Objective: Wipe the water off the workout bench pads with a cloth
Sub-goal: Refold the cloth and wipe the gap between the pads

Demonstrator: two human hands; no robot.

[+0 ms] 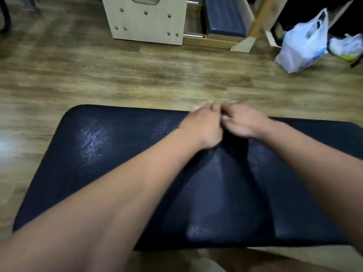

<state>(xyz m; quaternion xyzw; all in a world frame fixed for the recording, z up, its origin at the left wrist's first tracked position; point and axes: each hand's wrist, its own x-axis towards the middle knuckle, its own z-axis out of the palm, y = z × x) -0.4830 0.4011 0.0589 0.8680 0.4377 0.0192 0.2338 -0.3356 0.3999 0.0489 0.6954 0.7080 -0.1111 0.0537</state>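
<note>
Head view: the left hand (202,124) and right hand (242,120) meet at the pad's (68,173) far edge. Their curled fingers seem clamped on a dark cloth (216,193) spread toward the person, likely to drag it across. Water (94,138) glistens on the pad's left part.

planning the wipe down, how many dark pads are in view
2. One large pad fills the foreground; a smaller pad sits in the wooden frame at the top. Others may be out of view.
</note>
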